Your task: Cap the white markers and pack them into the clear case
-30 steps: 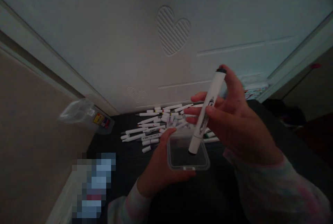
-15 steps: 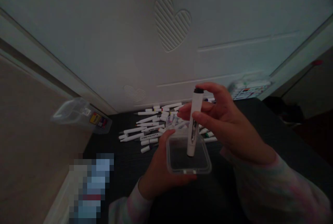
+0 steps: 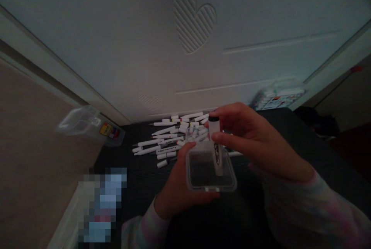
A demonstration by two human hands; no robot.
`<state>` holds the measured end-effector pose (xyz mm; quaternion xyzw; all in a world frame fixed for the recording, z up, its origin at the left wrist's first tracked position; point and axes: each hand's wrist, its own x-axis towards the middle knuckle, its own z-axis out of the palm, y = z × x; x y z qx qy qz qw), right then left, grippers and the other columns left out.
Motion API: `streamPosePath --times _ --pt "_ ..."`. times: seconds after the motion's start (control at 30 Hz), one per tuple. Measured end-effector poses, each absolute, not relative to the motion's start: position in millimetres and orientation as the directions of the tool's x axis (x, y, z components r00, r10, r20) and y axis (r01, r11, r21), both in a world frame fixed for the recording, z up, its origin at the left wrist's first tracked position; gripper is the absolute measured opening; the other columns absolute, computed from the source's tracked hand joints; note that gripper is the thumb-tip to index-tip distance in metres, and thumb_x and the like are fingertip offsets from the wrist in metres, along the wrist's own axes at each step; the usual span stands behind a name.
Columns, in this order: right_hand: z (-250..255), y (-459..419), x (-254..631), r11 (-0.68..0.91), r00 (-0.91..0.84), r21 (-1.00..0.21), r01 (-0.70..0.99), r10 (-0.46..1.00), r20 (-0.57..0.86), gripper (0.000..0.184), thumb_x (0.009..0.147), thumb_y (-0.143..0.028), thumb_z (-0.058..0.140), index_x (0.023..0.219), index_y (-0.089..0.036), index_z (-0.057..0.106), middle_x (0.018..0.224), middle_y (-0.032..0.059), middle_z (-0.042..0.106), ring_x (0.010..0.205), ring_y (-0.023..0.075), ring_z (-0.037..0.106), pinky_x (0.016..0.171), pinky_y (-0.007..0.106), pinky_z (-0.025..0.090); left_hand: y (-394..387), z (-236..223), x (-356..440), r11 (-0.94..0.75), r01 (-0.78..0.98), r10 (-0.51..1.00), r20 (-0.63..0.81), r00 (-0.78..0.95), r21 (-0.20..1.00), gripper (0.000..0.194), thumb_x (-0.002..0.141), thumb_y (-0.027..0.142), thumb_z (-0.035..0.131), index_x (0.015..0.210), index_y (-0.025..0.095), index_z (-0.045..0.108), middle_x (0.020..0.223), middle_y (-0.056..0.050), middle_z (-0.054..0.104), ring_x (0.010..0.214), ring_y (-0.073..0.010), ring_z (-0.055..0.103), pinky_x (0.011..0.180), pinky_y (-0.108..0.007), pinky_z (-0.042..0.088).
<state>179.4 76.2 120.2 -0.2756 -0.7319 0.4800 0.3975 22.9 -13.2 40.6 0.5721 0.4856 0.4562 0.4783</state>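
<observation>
A clear plastic box (image 3: 199,171) with a raised rim is gripped from its left side by my left hand (image 3: 179,187), thumb along the edge and fingers underneath. My right hand (image 3: 255,141) holds a white marker (image 3: 216,137) with a black end between thumb and fingers. The marker stands nearly upright, its lower end down inside the box's opening. Whether it touches the bottom, I cannot tell. Behind the box, many white markers (image 3: 166,149) lie scattered on the dark table, some of them hidden by my hands and the box.
An open clear plastic case (image 3: 87,125) with a yellow label stands at the left end of the dark tabletop (image 3: 136,187). A clear case of markers (image 3: 278,96) leans at the back right. A white panel with a heart relief (image 3: 194,21) rises behind the table.
My right hand has moved left and down, turning the marker from a slant to nearly upright and lowering it into the box. My left hand stays around the box.
</observation>
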Motion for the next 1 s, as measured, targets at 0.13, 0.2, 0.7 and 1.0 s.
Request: streamPosePath --times 0.13,0.2,0.7,1.0 --pt "120.5 78.3 181.5 0.405 -0.542 -0.912 0.057 0.780 0.313 0.026 0.074 -0.029 0.060 0.099 -0.025 0.059 0.087 -0.0001 0.058 0.073 0.0113 0.057 0.065 0.025 0.048 -13.2 40.5 22.4 -0.073 0.105 0.992 0.061 0.113 0.992 0.093 0.053 0.036 0.076 0.124 0.027 0.017 0.117 -0.008 0.048 0.109 -0.0281 0.047 0.096 -0.047 0.029" --pt "121.4 79.1 183.5 0.411 -0.546 -0.908 0.083 0.781 0.304 0.024 0.074 -0.030 0.060 0.097 -0.024 0.060 0.085 -0.0002 0.060 0.073 0.0116 0.057 0.064 0.025 0.048 -13.2 41.0 22.2 -0.071 0.114 0.993 0.059 0.105 0.991 0.094 0.052 0.036 0.076 0.124 0.027 0.017 0.117 -0.008 0.048 0.110 -0.0282 0.046 0.097 -0.048 0.028" --pt "130.2 67.4 185.0 0.711 -0.858 -0.673 0.206 0.461 0.225 0.022 0.079 -0.018 0.052 0.099 -0.026 0.057 0.094 -0.0016 0.063 0.087 0.0129 0.058 0.075 0.024 0.044 -16.6 41.4 18.8 -0.052 0.196 0.988 0.023 0.150 0.979 0.098 0.045 0.043 0.078 0.125 0.024 0.024 0.120 -0.010 0.045 0.117 -0.0329 0.038 0.099 -0.048 0.028" --pt "122.0 62.5 171.8 0.813 -0.890 -0.533 0.235 0.400 0.217 0.021 0.081 -0.015 0.047 0.099 -0.021 0.057 0.098 0.0016 0.057 0.092 0.0137 0.049 0.083 0.026 0.037 -20.3 40.7 19.4 -0.067 0.288 0.992 0.032 0.123 0.955 0.096 0.044 0.051 0.075 0.124 0.030 0.026 0.128 -0.003 0.032 0.117 -0.0311 0.036 0.102 -0.046 0.026"
